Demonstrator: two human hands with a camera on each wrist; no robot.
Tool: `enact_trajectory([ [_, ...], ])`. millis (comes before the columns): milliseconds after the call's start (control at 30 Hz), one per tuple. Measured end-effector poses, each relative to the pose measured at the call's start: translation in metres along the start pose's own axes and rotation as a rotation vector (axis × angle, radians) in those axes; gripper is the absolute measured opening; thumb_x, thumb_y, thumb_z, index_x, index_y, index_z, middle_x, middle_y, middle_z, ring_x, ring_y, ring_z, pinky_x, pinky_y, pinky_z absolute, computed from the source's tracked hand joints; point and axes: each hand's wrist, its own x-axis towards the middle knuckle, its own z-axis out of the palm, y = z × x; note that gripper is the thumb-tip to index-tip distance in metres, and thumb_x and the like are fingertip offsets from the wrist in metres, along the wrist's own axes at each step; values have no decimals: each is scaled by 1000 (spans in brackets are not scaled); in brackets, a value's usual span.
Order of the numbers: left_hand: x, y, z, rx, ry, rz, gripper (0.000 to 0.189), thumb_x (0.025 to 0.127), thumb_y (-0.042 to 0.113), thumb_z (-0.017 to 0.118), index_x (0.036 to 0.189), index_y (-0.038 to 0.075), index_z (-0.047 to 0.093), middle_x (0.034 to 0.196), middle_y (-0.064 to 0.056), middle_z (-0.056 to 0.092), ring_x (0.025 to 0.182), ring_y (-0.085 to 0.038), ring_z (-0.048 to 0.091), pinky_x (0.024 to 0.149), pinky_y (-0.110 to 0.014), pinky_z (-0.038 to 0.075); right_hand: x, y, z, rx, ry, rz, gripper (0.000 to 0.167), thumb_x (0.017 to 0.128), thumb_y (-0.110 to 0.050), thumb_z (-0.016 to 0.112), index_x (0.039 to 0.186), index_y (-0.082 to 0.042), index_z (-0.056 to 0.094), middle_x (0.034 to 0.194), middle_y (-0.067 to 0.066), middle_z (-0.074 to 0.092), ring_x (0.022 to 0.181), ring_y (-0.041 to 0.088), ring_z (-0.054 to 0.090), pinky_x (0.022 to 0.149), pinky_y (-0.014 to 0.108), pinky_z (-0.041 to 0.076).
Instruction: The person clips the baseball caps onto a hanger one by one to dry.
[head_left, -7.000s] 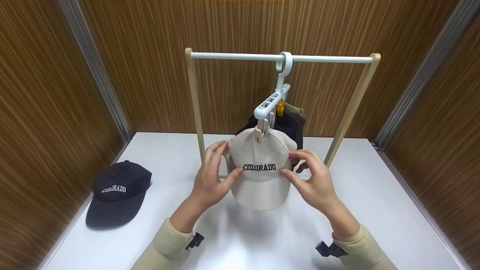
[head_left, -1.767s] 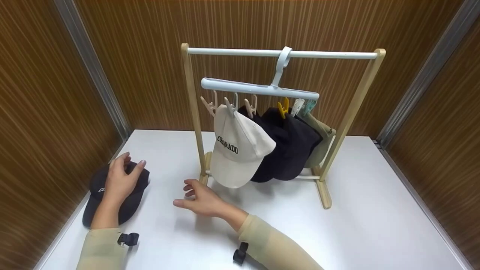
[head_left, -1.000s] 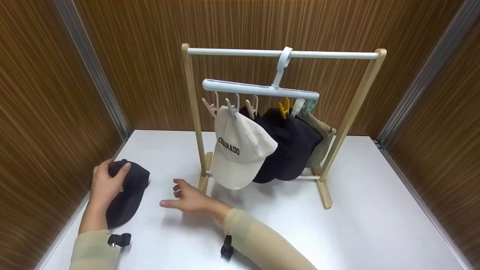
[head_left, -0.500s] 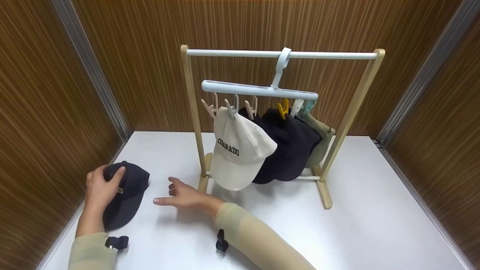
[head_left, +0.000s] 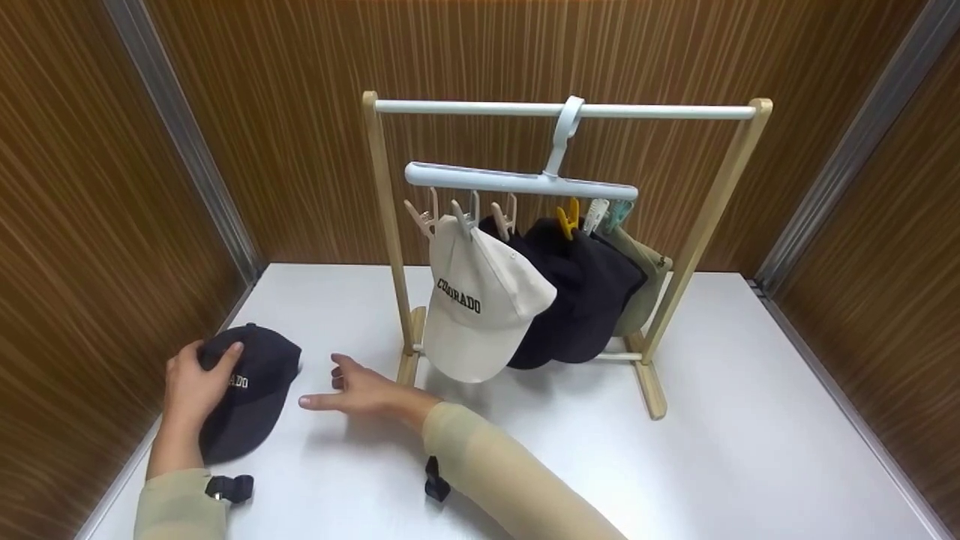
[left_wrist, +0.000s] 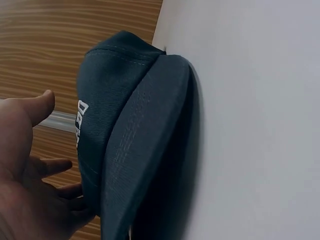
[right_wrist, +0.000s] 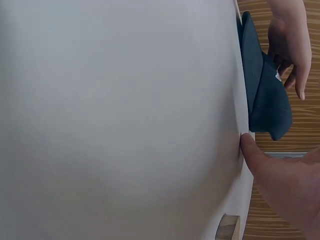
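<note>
A navy cap [head_left: 251,394] with white lettering lies on the white table at the left. My left hand [head_left: 196,382] is at its left side. In the left wrist view that hand [left_wrist: 35,170] has its thumb apart from the cap [left_wrist: 110,100], and its lower fingers reach the cap's side, seemingly touching it. To the cap's right, my right hand [head_left: 360,388] hovers with thumb and fingers spread, holding nothing. In the right wrist view, its thumb [right_wrist: 265,165] shows below the cap [right_wrist: 270,100]; its other fingers are not plainly seen.
A wooden rack [head_left: 712,225] with a white bar carries a white hanger [head_left: 480,178] with several clips. From it hang a white cap [head_left: 480,322], dark caps [head_left: 592,300] and an olive one [head_left: 645,292]. Wood-grain walls [head_left: 97,247] enclose the white table [head_left: 750,420].
The white cap, held by both hands earlier, now hangs freely, and the hanger has turned sideways. The left hand has moved to the navy cap's left side; the right hand has drifted left toward it.
</note>
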Motion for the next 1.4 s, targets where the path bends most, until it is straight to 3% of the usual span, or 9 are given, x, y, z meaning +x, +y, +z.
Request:
enact_trajectory([
  [400, 0, -1, -2, 32, -30, -12, 100, 110, 59, 58, 165, -18, 25, 164, -48, 29, 156, -62, 27, 127, -71, 24, 7, -4, 2, 6, 5, 4, 105, 98, -59, 79, 175, -9, 28, 159, 11, 61, 146, 16, 57, 121, 30, 42],
  [633, -1, 2, -3, 68, -42, 42, 94, 111, 57, 59, 160, -20, 35, 156, -49, 41, 148, -65, 37, 123, -72, 29, 14, -4, 1, 27, 13, 20, 106, 98, -60, 79, 175, -9, 27, 160, 13, 60, 147, 18, 57, 122, 32, 42],
  [867, -1, 7, -3, 91, -116, 58, 92, 113, 56, 57, 159, -20, 36, 156, -49, 42, 147, -64, 39, 123, -72, 30, 19, -6, 0, 9, 16, 33, 108, 97, -63, 78, 176, -10, 26, 160, 12, 59, 147, 19, 57, 122, 35, 42],
  [1133, -4, 13, -2, 120, -167, 80, 92, 111, 56, 59, 157, -21, 39, 153, -50, 45, 144, -64, 45, 120, -71, 36, 18, -8, -2, -17, 30, 44, 110, 96, -69, 75, 176, -9, 29, 173, 9, 47, 157, 18, 46, 127, 37, 36],
  [1400, -11, 13, -4, 113, -242, 59, 95, 111, 59, 60, 160, -19, 36, 158, -47, 43, 148, -62, 43, 122, -70, 36, 19, -9, 1, -37, 44, -25, 93, 98, -61, 78, 165, -5, 48, 154, 6, 65, 140, 15, 60, 119, 33, 45],
])
